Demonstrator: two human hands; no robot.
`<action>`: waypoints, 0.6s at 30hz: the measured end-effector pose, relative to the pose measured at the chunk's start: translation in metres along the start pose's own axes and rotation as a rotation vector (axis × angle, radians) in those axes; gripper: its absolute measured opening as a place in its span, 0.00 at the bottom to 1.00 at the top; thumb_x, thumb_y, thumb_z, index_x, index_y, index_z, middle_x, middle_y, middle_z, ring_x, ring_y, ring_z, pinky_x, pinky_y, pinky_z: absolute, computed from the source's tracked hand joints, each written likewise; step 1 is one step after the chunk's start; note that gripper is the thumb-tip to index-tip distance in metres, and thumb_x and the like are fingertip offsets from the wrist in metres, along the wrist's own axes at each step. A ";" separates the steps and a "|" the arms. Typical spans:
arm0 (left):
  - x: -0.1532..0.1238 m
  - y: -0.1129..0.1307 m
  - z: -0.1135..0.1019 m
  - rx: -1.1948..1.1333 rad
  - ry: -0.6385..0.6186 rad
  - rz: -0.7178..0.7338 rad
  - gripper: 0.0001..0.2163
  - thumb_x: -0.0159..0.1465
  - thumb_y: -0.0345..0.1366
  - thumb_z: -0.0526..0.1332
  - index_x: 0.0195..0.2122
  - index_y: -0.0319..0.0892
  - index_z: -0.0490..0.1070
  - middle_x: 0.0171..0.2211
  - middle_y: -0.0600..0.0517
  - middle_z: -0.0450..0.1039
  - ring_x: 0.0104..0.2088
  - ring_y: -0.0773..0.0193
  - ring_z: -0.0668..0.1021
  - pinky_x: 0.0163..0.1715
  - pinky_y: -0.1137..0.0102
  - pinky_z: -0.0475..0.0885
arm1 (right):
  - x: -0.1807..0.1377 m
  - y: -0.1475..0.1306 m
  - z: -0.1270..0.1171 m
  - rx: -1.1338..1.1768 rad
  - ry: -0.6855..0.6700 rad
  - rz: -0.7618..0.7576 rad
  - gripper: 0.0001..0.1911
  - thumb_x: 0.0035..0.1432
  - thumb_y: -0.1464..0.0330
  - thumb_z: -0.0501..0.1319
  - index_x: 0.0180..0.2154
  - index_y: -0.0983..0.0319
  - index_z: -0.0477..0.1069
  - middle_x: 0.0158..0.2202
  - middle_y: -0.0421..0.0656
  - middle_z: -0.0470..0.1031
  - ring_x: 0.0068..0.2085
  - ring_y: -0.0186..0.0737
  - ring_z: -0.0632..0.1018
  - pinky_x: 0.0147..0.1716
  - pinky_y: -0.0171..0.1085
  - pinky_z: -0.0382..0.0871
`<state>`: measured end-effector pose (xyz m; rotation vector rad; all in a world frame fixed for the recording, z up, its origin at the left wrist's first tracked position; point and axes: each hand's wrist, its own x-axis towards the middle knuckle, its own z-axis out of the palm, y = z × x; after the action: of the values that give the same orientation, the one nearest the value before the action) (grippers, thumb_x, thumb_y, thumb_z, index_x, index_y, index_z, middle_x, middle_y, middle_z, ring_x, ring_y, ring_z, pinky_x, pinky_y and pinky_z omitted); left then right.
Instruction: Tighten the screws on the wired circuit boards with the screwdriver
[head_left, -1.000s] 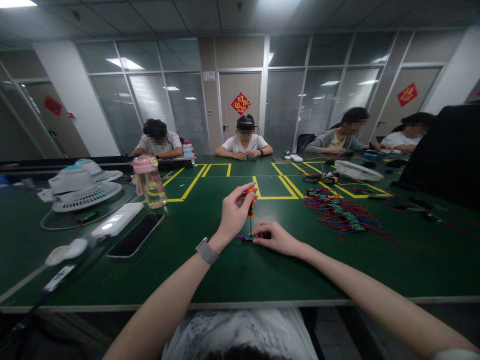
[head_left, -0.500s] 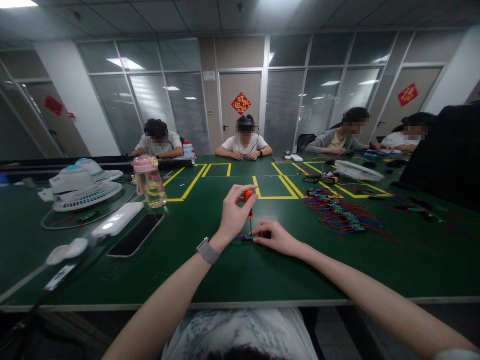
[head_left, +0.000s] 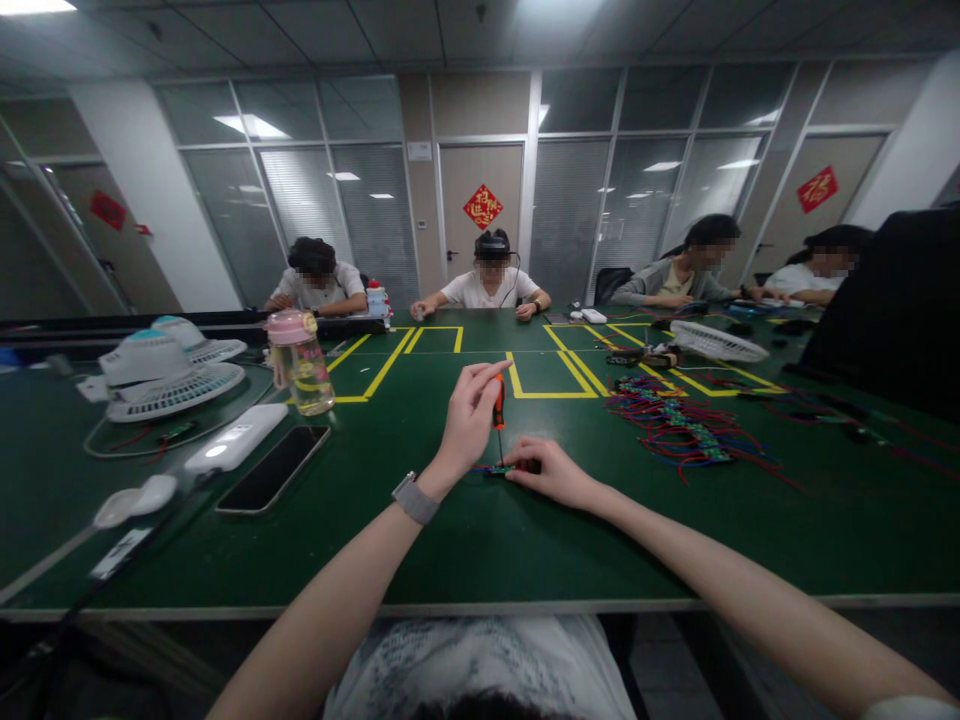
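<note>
My left hand [head_left: 469,415] is closed round the orange and black handle of a screwdriver [head_left: 499,410], its shaft pointing down. The tip meets a small green circuit board [head_left: 498,470] with thin red and blue wires, low on the table in front of me. Pinching the right end of that board are the fingertips of my right hand [head_left: 551,472]; they hide part of it. To the right lies a row of similar circuit boards [head_left: 694,425] with many red and blue wires.
On the left are a phone [head_left: 274,470], a white power bank-like box [head_left: 236,440], a drink bottle [head_left: 301,365] and white fan parts [head_left: 176,375]. A white fan grille [head_left: 718,342] lies far right. Yellow tape [head_left: 555,396] marks the green table [head_left: 570,560]. Several people sit opposite.
My left fingers have shifted slightly on the screwdriver handle, which now leans a little differently. My right hand stays on the board. The person opposite has spread their hands apart.
</note>
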<state>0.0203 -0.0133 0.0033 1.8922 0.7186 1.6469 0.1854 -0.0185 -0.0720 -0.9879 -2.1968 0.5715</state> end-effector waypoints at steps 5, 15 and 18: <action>0.005 -0.002 -0.002 -0.121 -0.028 -0.084 0.13 0.64 0.36 0.57 0.49 0.41 0.72 0.41 0.48 0.74 0.35 0.67 0.77 0.36 0.71 0.75 | 0.004 0.006 0.000 0.009 0.010 -0.003 0.10 0.56 0.67 0.63 0.39 0.63 0.79 0.32 0.43 0.71 0.30 0.34 0.71 0.31 0.33 0.65; 0.019 -0.013 -0.007 -0.153 -0.091 -0.097 0.15 0.64 0.37 0.56 0.50 0.40 0.72 0.41 0.47 0.75 0.38 0.64 0.78 0.39 0.68 0.74 | 0.023 0.025 -0.004 0.066 0.002 0.034 0.11 0.54 0.64 0.64 0.37 0.64 0.79 0.31 0.43 0.72 0.29 0.33 0.70 0.30 0.34 0.65; 0.027 -0.016 -0.008 -0.157 -0.137 -0.124 0.16 0.63 0.38 0.58 0.50 0.39 0.72 0.36 0.48 0.76 0.34 0.65 0.78 0.37 0.68 0.74 | 0.025 0.028 -0.004 0.071 0.002 0.040 0.11 0.53 0.65 0.65 0.36 0.64 0.79 0.31 0.43 0.72 0.29 0.33 0.70 0.30 0.33 0.65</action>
<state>0.0146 0.0175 0.0120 1.7920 0.6183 1.4390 0.1890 0.0190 -0.0768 -0.9965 -2.1444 0.6623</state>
